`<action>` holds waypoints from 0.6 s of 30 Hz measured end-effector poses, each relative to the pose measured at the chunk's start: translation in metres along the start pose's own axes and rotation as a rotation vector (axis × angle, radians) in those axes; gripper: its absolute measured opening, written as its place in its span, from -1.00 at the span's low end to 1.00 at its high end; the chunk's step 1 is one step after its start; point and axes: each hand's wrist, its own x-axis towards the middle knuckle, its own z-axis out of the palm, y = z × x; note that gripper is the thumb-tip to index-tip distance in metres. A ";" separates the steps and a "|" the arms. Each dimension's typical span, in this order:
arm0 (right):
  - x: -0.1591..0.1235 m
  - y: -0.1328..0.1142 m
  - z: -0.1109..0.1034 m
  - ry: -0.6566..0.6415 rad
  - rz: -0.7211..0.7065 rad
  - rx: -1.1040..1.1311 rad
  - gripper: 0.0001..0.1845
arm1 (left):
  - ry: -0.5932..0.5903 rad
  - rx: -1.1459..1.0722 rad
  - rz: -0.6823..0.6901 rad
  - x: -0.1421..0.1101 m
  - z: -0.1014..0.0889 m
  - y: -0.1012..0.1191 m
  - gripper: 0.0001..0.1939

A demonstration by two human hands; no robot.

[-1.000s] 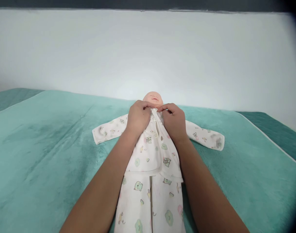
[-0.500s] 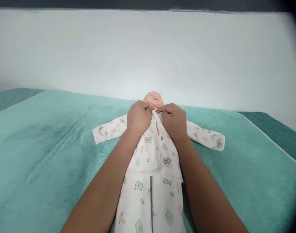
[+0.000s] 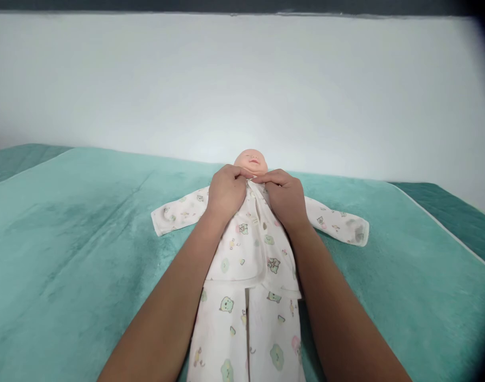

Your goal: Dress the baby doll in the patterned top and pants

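A baby doll [image 3: 251, 159] lies on its back, dressed in a white printed jacket [image 3: 242, 249] and matching trousers [image 3: 226, 331]. At the jacket's collar, just under the doll's chin, my left hand [image 3: 227, 192] pinches the left front edge between thumb and fingers. From the other side, my right hand [image 3: 284, 196] grips the collar edge, its index finger reaching toward the left fingertips. The two hands almost meet there, and they cover the fastening point and the shoulders. Below them the jacket's fronts overlap down to the hem.
The doll rests on a teal plush blanket [image 3: 87, 239]. A darker green quilted cover [image 3: 449, 212] shows at the right edge. Behind stands a white wall [image 3: 242, 79]. The sleeves [image 3: 340, 225] are spread out to both sides.
The right index finger has stretched a little farther left, over the collar, and the fingertips have drawn closer together. The doll and its clothes lie as before.
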 end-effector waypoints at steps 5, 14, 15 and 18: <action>0.003 0.003 -0.001 0.105 0.124 0.095 -0.65 | 0.009 -0.049 0.018 0.000 0.001 -0.002 -0.67; 0.003 -0.015 -0.010 0.028 0.165 0.063 -0.82 | 0.137 -0.167 0.015 -0.011 -0.006 0.003 -0.75; 0.003 -0.021 -0.014 -0.028 0.178 0.007 -0.87 | 0.133 -0.181 0.011 -0.014 -0.007 0.005 -0.76; 0.000 -0.042 -0.025 -0.246 0.215 -0.226 -0.69 | 0.061 -0.203 -0.026 -0.024 -0.012 0.011 -0.78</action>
